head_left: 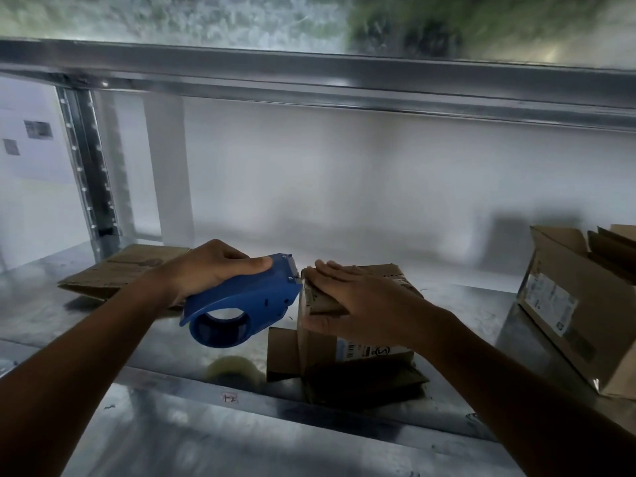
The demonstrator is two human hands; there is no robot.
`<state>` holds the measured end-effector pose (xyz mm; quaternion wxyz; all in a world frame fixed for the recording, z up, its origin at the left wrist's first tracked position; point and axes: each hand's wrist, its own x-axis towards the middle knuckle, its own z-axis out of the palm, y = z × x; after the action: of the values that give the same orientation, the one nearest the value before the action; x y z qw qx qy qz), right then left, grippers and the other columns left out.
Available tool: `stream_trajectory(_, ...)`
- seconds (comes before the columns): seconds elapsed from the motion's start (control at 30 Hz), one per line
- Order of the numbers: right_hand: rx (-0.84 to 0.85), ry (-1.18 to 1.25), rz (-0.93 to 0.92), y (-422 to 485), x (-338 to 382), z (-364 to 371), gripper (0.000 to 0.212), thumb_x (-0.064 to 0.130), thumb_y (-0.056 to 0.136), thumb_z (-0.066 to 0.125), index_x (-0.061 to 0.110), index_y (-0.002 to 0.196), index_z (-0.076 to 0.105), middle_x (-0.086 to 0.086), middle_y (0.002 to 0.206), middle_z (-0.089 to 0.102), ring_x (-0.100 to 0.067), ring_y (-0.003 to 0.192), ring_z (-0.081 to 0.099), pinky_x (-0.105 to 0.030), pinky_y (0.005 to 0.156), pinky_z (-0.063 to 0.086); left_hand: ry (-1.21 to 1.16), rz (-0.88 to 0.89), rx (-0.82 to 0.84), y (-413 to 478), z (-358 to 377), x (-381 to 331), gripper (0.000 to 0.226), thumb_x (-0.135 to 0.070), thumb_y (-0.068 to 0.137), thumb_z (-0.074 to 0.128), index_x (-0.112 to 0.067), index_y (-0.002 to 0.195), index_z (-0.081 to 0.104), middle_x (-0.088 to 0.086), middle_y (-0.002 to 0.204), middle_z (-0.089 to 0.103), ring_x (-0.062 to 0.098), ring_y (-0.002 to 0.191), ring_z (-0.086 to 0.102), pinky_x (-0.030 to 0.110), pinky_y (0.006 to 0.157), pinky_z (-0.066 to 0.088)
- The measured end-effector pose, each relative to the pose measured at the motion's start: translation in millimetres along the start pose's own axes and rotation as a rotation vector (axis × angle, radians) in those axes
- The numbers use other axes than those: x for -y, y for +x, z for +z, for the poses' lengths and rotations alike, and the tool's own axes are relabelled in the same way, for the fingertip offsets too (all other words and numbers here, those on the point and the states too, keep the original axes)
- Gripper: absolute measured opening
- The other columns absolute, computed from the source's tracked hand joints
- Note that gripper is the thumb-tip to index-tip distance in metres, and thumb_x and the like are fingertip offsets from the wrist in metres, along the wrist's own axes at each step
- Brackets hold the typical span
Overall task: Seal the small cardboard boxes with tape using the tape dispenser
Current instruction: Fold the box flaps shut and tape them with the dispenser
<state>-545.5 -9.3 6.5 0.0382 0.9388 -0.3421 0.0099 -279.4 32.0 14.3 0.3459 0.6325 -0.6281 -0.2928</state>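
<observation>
A small cardboard box [320,333] stands on the metal shelf [172,339], with a white barcode label on its near side. My right hand [358,301] lies flat across its top flaps, fingers straight, thumb against the near side. My left hand [210,270] grips a blue tape dispenser [241,304]. The dispenser's toothed end touches the box's top left edge. Whether any tape sits in the dispenser cannot be seen.
A flattened cardboard piece [120,270] lies at the back left. A roll of clear tape [232,370] rests on the shelf below the dispenser. A bigger open carton [578,311] stands at the right. Flat cardboard [364,383] lies under the small box. A shelf beam [309,77] runs overhead.
</observation>
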Motion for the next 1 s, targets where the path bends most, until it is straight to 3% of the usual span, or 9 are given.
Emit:
stream_trajectory(0.17, -0.041, -0.023, -0.006, 4, -1, 6, 0.081, 0.074, 0.094, 0.021, 0.03, 0.161, 0.008, 0.004, 0.169, 0.006, -0.014, 0.155, 0.009, -0.033, 0.124, 0.014, 0.02, 0.001, 0.011, 0, -1, 2, 0.054, -0.07, 0.08, 0.063, -0.019, 0.084, 0.081, 0.009, 0.078, 0.077, 0.026, 0.068, 0.07, 0.033, 0.07, 0.048)
stream_trajectory(0.37, -0.045, -0.02, -0.014, 7, -2, 9, 0.075, 0.069, 0.098, 0.022, 0.03, 0.161, 0.008, 0.006, 0.168, 0.005, -0.012, 0.155, 0.006, -0.026, 0.122, 0.006, 0.05, 0.002, 0.02, 2, -2, 5, 0.056, -0.071, 0.079, 0.061, -0.019, 0.082, 0.081, 0.007, 0.076, 0.076, 0.023, 0.065, 0.069, 0.032, 0.069, 0.048)
stream_trajectory(0.53, -0.009, -0.009, -0.005, 7, -1, 6, 0.074, 0.068, 0.099, 0.022, 0.031, 0.161, 0.007, 0.007, 0.169, 0.003, -0.011, 0.155, 0.004, -0.028, 0.123, 0.006, 0.036, 0.045, 0.026, 5, -5, 2, 0.05, -0.067, 0.081, 0.064, -0.02, 0.08, 0.08, 0.007, 0.075, 0.075, 0.023, 0.064, 0.068, 0.033, 0.068, 0.047)
stream_trajectory(0.83, 0.005, 0.009, -0.012, 5, -1, 1, 0.073, 0.066, 0.1, 0.022, 0.029, 0.162, 0.009, 0.005, 0.169, 0.006, -0.012, 0.155, 0.007, -0.03, 0.122, 0.009, -0.108, 0.06, -0.003, 5, -8, 7, 0.065, -0.078, 0.058, 0.069, -0.019, 0.082, 0.081, 0.011, 0.079, 0.076, 0.024, 0.065, 0.07, 0.033, 0.068, 0.049)
stream_trajectory(0.9, -0.023, 0.12, 0.012, -1, 0, -4, 0.068, 0.065, 0.101, 0.021, 0.03, 0.16, 0.021, 0.008, 0.167, 0.018, -0.005, 0.152, 0.014, -0.028, 0.121, 0.014, -0.136, 0.063, -0.019, 5, -8, 6, 0.07, -0.077, 0.057, 0.071, -0.013, 0.083, 0.079, 0.013, 0.078, 0.075, 0.023, 0.063, 0.068, 0.032, 0.065, 0.048)
stream_trajectory(0.93, -0.049, 0.226, 0.033, -4, 0, -6, 0.062, 0.061, 0.103, 0.023, 0.029, 0.155, 0.034, 0.012, 0.16, 0.034, 0.002, 0.145, 0.027, -0.025, 0.116, 0.021, -0.153, 0.065, -0.027, 5, -9, 5, 0.072, -0.076, 0.056, 0.072, -0.01, 0.084, 0.078, 0.013, 0.076, 0.074, 0.023, 0.061, 0.067, 0.03, 0.062, 0.048)
stream_trajectory(1.0, -0.093, 0.401, 0.058, -5, 0, -6, 0.047, 0.053, 0.107, 0.028, 0.028, 0.138, 0.054, 0.018, 0.13, 0.058, 0.01, 0.111, 0.05, -0.024, 0.1, 0.033, -0.169, 0.067, -0.032, 4, -8, 2, 0.071, -0.075, 0.056, 0.072, -0.009, 0.083, 0.077, 0.011, 0.074, 0.073, 0.02, 0.059, 0.066, 0.028, 0.06, 0.048)
